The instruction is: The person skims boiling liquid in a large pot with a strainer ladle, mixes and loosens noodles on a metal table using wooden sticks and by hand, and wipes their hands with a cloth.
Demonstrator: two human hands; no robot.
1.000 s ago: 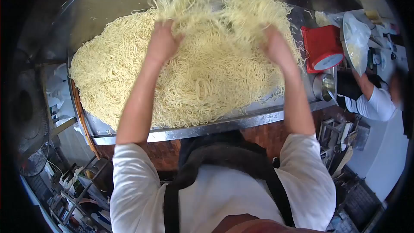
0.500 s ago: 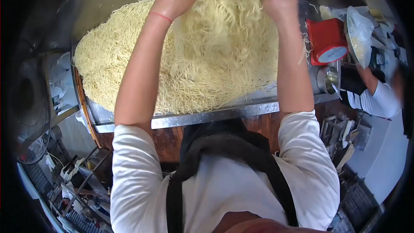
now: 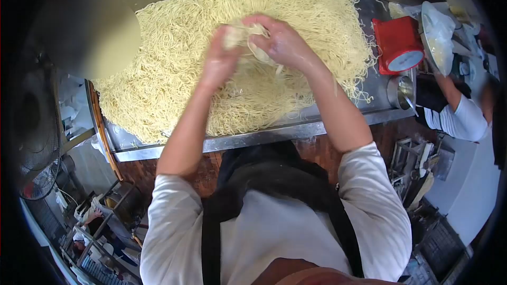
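Note:
A wide heap of pale yellow noodles [image 3: 174, 58] covers much of the metal table [image 3: 253, 138]. Over the middle of it my two hands are close together. My right hand [image 3: 280, 45] has its fingers curled round a few noodles, with loose strands hanging beneath the palm. Just to its left, my left hand [image 3: 222, 58] is smeared by motion, with a small pale clump of noodles at its fingertips. How its fingers are set cannot be made out.
A red scale [image 3: 398, 45] stands at the table's right end, beside a metal pot [image 3: 401, 92]. Behind these, a person's arm [image 3: 449, 92] reaches toward a plastic bag [image 3: 438, 34]. Wooden sticks [image 3: 103, 126] lean at the left edge, near a fan [image 3: 39, 174].
Both hands came down and inward from the far side, where they held up a big mass of noodles. That mass now lies spread on the heap. A blurred beige patch appeared upper left.

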